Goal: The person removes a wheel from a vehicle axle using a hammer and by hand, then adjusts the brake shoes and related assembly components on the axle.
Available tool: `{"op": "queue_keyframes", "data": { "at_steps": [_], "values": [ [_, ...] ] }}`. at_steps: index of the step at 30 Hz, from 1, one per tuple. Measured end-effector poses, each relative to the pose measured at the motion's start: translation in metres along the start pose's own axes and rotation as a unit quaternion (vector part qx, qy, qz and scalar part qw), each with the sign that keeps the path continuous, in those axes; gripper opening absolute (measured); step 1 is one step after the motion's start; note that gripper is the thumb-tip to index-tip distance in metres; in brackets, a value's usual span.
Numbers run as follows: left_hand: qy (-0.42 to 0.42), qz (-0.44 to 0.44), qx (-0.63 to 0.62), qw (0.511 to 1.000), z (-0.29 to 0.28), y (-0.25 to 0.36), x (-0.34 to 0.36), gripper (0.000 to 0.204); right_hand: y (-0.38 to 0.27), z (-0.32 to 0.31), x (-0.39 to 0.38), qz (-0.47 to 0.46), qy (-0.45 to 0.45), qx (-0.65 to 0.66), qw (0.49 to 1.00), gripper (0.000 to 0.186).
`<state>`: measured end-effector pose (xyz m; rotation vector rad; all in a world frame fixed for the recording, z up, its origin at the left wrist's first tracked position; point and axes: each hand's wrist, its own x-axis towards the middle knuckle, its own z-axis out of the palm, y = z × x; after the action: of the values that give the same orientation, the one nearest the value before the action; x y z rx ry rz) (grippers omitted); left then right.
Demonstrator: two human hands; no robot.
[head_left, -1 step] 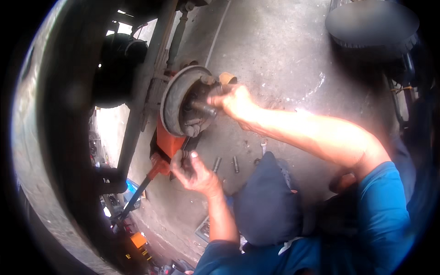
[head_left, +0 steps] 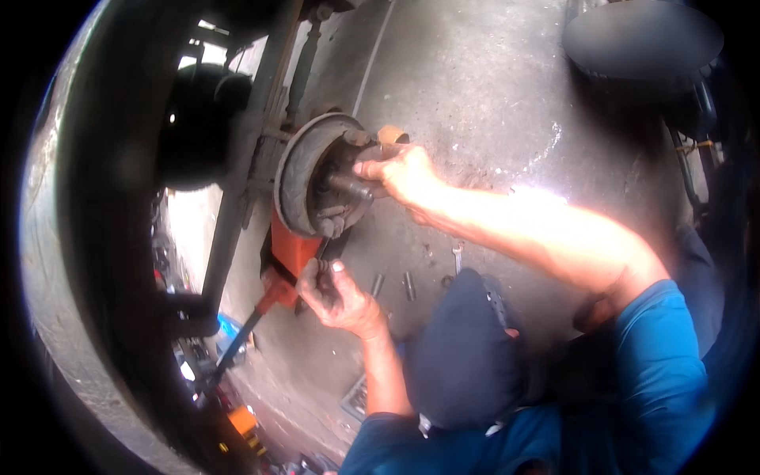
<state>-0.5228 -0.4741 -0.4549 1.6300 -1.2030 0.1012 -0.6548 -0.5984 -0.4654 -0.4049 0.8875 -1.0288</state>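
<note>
A round drum brake assembly (head_left: 297, 176) has a stubby metal spindle (head_left: 351, 187) sticking out of its middle. My right hand (head_left: 400, 174) reaches its right side, the thumb by the spindle and the fingers closed over a dark curved piece that looks like a brake shoe (head_left: 381, 152). Most of that piece is hidden by the hand. Below the assembly, my left hand (head_left: 342, 299) is raised with thumb and fingers curled into a pinch. Whatever is between its darkened fingertips is too small to make out.
Under the assembly stands an orange jack (head_left: 293, 249) with a dark handle (head_left: 237, 346). A wrench (head_left: 457, 257) and two short metal cylinders (head_left: 409, 285) lie on the concrete floor. A dark frame beam (head_left: 237, 222) runs along the left; a round-topped stool (head_left: 643, 39) stands far right.
Both hands keep nearly the same places. My right hand's fingers, smeared by motion before, now show more sharply beside the spindle.
</note>
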Motion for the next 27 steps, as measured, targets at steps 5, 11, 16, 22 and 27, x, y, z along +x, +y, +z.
{"op": "queue_keyframes", "data": {
  "at_steps": [5,11,16,22,27],
  "values": [
    [-0.004,0.015,-0.054,0.998,0.001,-0.009,-0.007,0.026,0.015,0.014,0.001,0.074,0.021,0.205,0.976,0.021],
    [0.004,0.049,-0.006,0.999,-0.012,-0.020,-0.016,0.024,0.024,0.026,0.001,0.113,0.077,0.213,0.967,0.026],
    [-0.014,0.205,0.051,0.977,-0.015,-0.005,0.005,0.020,0.034,0.014,0.007,0.175,0.052,0.223,0.958,0.029],
    [-0.029,0.229,0.021,0.973,0.003,0.011,0.010,0.018,0.030,0.025,0.006,0.189,0.035,0.292,0.937,0.025],
    [-0.060,0.187,-0.001,0.981,0.012,0.005,-0.008,0.017,0.031,0.028,0.016,0.208,0.082,0.282,0.933,0.024]
  ]
}}
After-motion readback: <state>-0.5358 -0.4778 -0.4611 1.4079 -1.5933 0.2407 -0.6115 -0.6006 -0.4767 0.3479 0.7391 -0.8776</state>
